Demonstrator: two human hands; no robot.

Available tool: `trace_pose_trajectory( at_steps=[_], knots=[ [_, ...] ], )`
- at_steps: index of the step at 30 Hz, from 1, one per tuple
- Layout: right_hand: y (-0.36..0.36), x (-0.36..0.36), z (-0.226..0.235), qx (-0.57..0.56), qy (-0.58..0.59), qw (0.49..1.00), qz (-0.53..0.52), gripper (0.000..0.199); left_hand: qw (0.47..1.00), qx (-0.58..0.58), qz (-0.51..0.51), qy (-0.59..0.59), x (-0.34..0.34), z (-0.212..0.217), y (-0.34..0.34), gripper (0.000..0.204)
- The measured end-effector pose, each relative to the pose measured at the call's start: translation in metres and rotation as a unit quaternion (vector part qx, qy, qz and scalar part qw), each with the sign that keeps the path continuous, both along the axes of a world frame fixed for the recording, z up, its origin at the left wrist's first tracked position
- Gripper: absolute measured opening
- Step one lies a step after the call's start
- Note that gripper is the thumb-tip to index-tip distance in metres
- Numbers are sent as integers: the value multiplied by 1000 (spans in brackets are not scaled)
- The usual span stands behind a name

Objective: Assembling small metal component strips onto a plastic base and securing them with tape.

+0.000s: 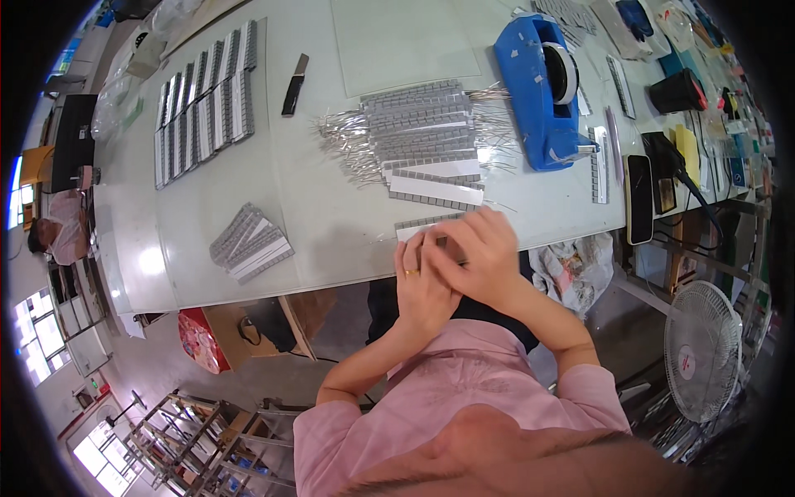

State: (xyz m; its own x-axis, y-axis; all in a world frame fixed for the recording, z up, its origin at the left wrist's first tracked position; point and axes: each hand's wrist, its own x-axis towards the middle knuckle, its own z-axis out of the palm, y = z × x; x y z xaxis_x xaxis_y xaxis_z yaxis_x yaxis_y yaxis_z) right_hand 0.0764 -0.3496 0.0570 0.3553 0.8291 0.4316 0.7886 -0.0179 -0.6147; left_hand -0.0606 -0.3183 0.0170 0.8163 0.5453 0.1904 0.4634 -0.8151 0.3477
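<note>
Where a grey-and-white strip is laid by the table's near edge, seemingly for easy reach, the left hand and blurred right hand are held together, fingers narrowly curled, though whether anything is gripped cannot be told.

Glossy pale grey-green table carries: central heap of flat grey-and-white segmented strips with thin silver wires; two rows of similar strips, left; small fanned strip stack, near edge; black-handled knife; blue plastic tape dispenser right of heap; dark-screened phone, right.
</note>
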Motion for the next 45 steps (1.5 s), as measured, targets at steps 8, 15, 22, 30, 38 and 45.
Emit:
trace_pose_trajectory(
  at_steps=[8,15,22,30,38,45],
  knots=[
    [49,-15,-9,-79,72,988,113,13,997,-56,-44,19,-12,-25,-7,56],
    [-7,12,-21,-81,-69,991,-82,13,1000,-10,7,10,-4,-9,-5,65],
    [-10,10,-24,-136,-61,984,-102,17,1000,17,7,11,-6,-12,-4,73],
    [-14,10,-22,-165,-111,974,-112,19,999,28,7,14,-4,-11,-6,76],
    [-41,57,25,-82,-183,961,-193,17,999,1,14,31,3,-3,-5,69],
    [-47,160,63,-83,-219,946,-223,13,999,-2,16,42,0,-3,-4,68]
  ],
)
